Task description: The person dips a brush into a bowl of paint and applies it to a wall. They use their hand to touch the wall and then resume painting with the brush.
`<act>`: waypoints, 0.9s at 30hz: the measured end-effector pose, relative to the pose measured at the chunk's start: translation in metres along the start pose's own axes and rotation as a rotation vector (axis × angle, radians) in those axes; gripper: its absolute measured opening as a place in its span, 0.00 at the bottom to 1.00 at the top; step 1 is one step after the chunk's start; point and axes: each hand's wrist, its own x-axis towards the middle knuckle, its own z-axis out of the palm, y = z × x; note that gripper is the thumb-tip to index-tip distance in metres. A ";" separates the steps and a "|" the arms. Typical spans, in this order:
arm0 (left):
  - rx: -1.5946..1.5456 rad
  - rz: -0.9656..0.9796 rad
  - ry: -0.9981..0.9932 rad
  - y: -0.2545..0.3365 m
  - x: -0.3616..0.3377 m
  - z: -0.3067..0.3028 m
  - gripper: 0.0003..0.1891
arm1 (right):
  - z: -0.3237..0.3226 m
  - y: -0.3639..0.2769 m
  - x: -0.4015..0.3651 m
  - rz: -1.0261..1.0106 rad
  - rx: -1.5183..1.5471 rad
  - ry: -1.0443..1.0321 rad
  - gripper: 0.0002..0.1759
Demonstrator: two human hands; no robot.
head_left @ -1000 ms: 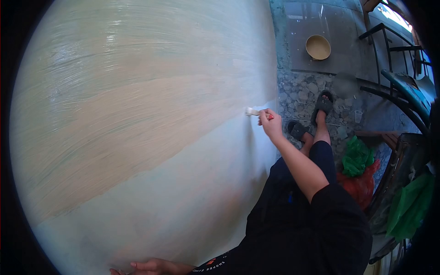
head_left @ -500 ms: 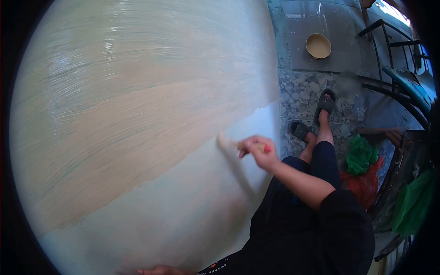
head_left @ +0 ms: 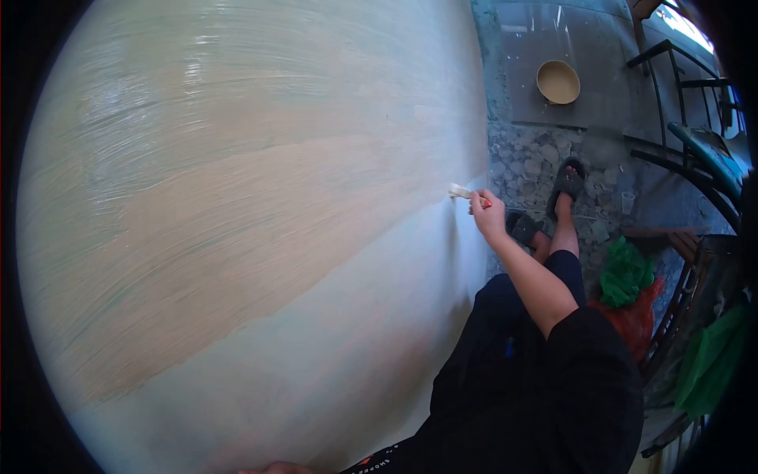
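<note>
My right hand (head_left: 485,212) is closed round a paintbrush (head_left: 462,191) with a red handle end. Its pale bristles are at the wall near the right edge, by the lower border of the beige coat. Wet, streaky beige paint (head_left: 237,197) covers the upper part of the wall, and the lower part (head_left: 316,363) is pale and bluish. At the bottom edge of the view, my left hand (head_left: 278,468) shows only in part against the wall; its fingers are mostly cut off.
A round bowl (head_left: 558,82) stands on a grey sheet on the floor. Green (head_left: 626,272) and red (head_left: 634,316) plastic bags lie at the right, near dark metal frames (head_left: 671,71). A clear cup (head_left: 627,202) is beyond my sandalled feet.
My right hand has moved up and right with the brush, along the lower border of the beige paint. My left hand has slipped further out of view at the bottom.
</note>
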 end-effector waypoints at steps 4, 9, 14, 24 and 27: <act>0.034 0.009 -0.002 -0.002 0.000 -0.003 0.30 | 0.006 -0.011 0.000 0.008 0.027 0.030 0.10; 0.155 0.066 0.029 -0.011 -0.014 -0.016 0.19 | 0.026 -0.144 -0.077 -0.019 0.498 -0.170 0.12; 0.050 0.000 0.086 -0.001 -0.014 -0.024 0.19 | 0.016 -0.301 -0.162 -0.099 0.705 -0.397 0.12; -0.172 -0.190 0.308 0.098 -0.039 -0.061 0.18 | -0.035 -0.509 -0.238 -0.580 0.959 -0.612 0.13; -0.269 -0.212 0.374 0.090 -0.046 -0.051 0.22 | -0.026 -0.572 -0.268 -0.672 1.013 -0.667 0.13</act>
